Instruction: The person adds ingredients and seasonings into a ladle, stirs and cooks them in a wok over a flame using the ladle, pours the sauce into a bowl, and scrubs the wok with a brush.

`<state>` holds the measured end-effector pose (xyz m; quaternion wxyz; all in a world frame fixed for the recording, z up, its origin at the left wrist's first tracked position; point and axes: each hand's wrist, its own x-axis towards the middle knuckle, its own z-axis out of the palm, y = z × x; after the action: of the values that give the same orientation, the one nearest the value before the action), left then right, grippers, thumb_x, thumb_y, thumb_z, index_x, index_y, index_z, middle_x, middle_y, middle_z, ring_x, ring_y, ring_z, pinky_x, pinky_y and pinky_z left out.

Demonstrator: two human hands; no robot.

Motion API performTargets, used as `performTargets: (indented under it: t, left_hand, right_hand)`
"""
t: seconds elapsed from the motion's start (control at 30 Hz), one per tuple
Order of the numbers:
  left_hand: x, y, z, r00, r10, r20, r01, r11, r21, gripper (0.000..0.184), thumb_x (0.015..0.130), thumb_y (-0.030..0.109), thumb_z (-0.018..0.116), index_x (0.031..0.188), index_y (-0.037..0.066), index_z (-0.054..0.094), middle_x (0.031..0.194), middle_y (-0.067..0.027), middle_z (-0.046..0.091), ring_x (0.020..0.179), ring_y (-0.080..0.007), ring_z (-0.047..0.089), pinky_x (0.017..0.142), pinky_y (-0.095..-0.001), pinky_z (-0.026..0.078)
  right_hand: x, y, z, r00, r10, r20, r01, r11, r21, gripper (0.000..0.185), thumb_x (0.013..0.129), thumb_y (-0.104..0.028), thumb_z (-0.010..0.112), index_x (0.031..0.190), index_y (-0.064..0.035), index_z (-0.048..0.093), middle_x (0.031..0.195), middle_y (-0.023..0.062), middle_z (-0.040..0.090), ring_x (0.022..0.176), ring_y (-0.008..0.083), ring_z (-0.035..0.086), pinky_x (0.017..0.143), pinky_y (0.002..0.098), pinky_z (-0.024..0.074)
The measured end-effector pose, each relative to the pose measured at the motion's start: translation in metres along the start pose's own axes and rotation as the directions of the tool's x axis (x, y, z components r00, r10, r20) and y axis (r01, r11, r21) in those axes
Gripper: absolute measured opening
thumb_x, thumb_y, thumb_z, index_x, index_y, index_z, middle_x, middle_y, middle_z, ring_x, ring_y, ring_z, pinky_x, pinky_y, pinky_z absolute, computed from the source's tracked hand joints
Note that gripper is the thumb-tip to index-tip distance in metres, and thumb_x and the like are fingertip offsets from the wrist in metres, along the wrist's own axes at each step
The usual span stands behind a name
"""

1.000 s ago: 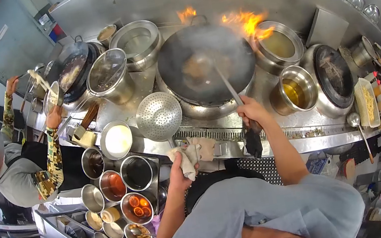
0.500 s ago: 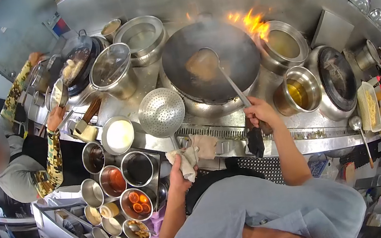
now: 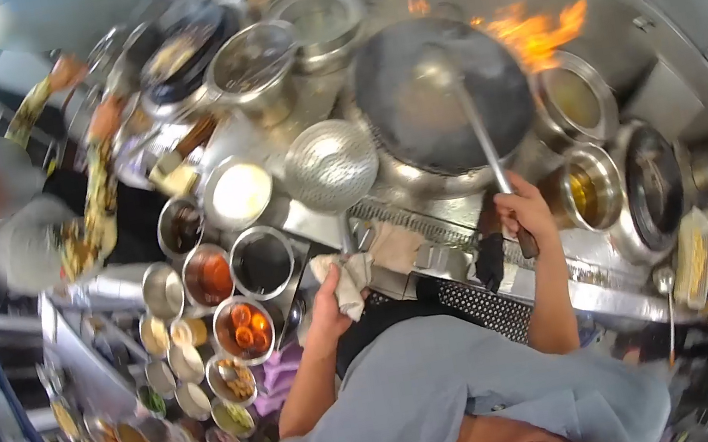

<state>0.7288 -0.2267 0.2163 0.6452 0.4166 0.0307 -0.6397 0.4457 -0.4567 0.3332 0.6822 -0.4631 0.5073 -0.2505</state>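
Note:
My right hand (image 3: 528,209) is closed around the handle of a ladle (image 3: 479,127). The ladle's bowl, blurred by motion, is over the dark wok (image 3: 501,117), whose contents are hazy with steam. In my left hand (image 3: 327,308) is a folded pale cloth (image 3: 348,284). A round perforated skimmer (image 3: 332,167) lies left of the wok, its handle running down to the cloth; whether my fingers also grip that handle I cannot tell. A second pale cloth (image 3: 396,246) lies on the stove edge between my hands.
Flames (image 3: 543,35) rise behind the wok's right side. A pot of yellow oil (image 3: 588,193) stands to the right. Several metal tubs of sauces and ingredients, one holding orange slices (image 3: 246,331), fill the left. Another person's camouflage sleeve (image 3: 98,193) is at far left.
The view has turned, shifting the wok and stove rightward. The ladle's bowl has gone toward the far side of the wok. Flames look wider. My left hand still holds the cloth.

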Motion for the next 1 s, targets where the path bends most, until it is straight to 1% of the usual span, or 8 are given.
performTargets:
  t: [0.07, 0.13, 0.23, 0.3, 0.37, 0.43, 0.6, 1.0]
  left_hand:
    - [-0.001, -0.003, -0.009, 1.000, -0.021, 0.020, 0.022, 0.997, -0.068, 0.046, 0.095, 0.046, 0.052, 0.127, 0.012, 0.052, 0.111, -0.0078, 0.063, 0.095, -0.0212, 0.063, 0.072, -0.0338, 0.054]
    - [-0.002, -0.005, -0.010, 1.000, 0.007, -0.007, -0.008, 0.996, -0.090, 0.046, 0.095, 0.045, 0.054, 0.126, 0.012, 0.053, 0.112, -0.0079, 0.063, 0.097, -0.0222, 0.063, 0.073, -0.0357, 0.054]
    - [-0.009, -0.002, -0.012, 1.000, -0.007, -0.030, 0.004, 0.997, -0.083, 0.045, 0.093, 0.041, 0.059, 0.126, 0.010, 0.053, 0.112, -0.0088, 0.062, 0.097, -0.0227, 0.062, 0.077, -0.0351, 0.053]
    - [-0.011, 0.024, -0.009, 0.895, 0.320, -0.310, -0.220, 0.923, 0.316, 0.042, 0.090, 0.033, 0.066, 0.121, 0.007, 0.054, 0.103, -0.0069, 0.064, 0.089, -0.0168, 0.062, 0.076, -0.0350, 0.052]
    - [-0.001, 0.089, -0.040, 0.664, 0.747, -0.030, -0.467, 0.445, 0.764, 0.041, 0.086, 0.022, 0.066, 0.120, 0.005, 0.052, 0.105, -0.0124, 0.064, 0.089, -0.0237, 0.063, 0.078, -0.0386, 0.052]
    - [0.021, 0.159, -0.087, 0.491, 0.868, 0.070, 0.016, -0.089, 0.996, 0.046, 0.082, 0.014, 0.063, 0.126, 0.006, 0.052, 0.108, -0.0215, 0.063, 0.098, -0.0361, 0.063, 0.084, -0.0434, 0.051]
    - [0.051, 0.234, -0.127, 0.789, 0.613, -0.038, 0.360, -0.412, 0.837, 0.051, 0.080, 0.010, 0.058, 0.128, 0.027, 0.057, 0.113, -0.0244, 0.058, 0.100, -0.0388, 0.064, 0.085, -0.0452, 0.052]
    - [0.069, 0.210, -0.132, 0.762, 0.647, 0.029, 0.317, -0.411, 0.855, 0.040, 0.081, 0.013, 0.056, 0.120, 0.021, 0.061, 0.114, -0.0258, 0.058, 0.098, -0.0386, 0.065, 0.084, -0.0447, 0.053]
  right_hand:
    - [0.036, 0.049, 0.016, 0.871, -0.452, -0.191, 0.200, 0.683, -0.702, 0.059, 0.082, -0.001, 0.050, 0.140, -0.0080, 0.040, 0.058, 0.0025, 0.048, 0.038, 0.0114, 0.045, 0.033, 0.0286, 0.0374]
    - [0.014, 0.017, 0.057, 0.976, -0.194, -0.102, 0.172, 0.966, -0.195, 0.061, 0.083, 0.000, 0.050, 0.142, -0.0071, 0.037, 0.058, 0.0019, 0.047, 0.038, 0.0105, 0.045, 0.033, 0.0280, 0.0372]
    - [-0.001, 0.005, 0.087, 0.974, -0.068, 0.217, 0.091, 0.991, -0.098, 0.064, 0.082, 0.000, 0.051, 0.144, -0.0080, 0.036, 0.057, 0.0008, 0.047, 0.037, 0.0099, 0.044, 0.034, 0.0271, 0.0365]
    - [-0.001, 0.014, 0.117, 0.952, 0.010, 0.306, 0.035, 0.989, -0.143, 0.063, 0.082, 0.000, 0.051, 0.143, -0.0083, 0.037, 0.057, 0.0002, 0.047, 0.037, 0.0096, 0.043, 0.034, 0.0268, 0.0363]
    - [-0.007, 0.017, 0.156, 0.895, 0.118, 0.429, -0.016, 0.972, -0.234, 0.063, 0.082, 0.000, 0.052, 0.143, -0.0086, 0.037, 0.057, 0.0000, 0.047, 0.037, 0.0096, 0.043, 0.034, 0.0269, 0.0362]
    - [-0.007, 0.021, 0.184, 0.859, 0.158, 0.486, -0.010, 0.956, -0.292, 0.064, 0.082, -0.001, 0.052, 0.144, -0.0086, 0.037, 0.057, 0.0004, 0.048, 0.037, 0.0098, 0.043, 0.034, 0.0273, 0.0363]
    - [0.009, 0.052, 0.228, 0.817, 0.107, 0.567, 0.207, 0.864, -0.460, 0.064, 0.081, 0.000, 0.050, 0.142, -0.0121, 0.040, 0.062, 0.0000, 0.047, 0.040, 0.0095, 0.043, 0.037, 0.0255, 0.0371]
    - [0.005, 0.022, 0.237, 0.750, 0.342, 0.565, -0.137, 0.917, -0.373, 0.038, 0.082, -0.004, 0.053, 0.120, -0.0068, 0.052, 0.061, -0.0011, 0.045, 0.041, 0.0078, 0.042, 0.036, 0.0254, 0.0357]
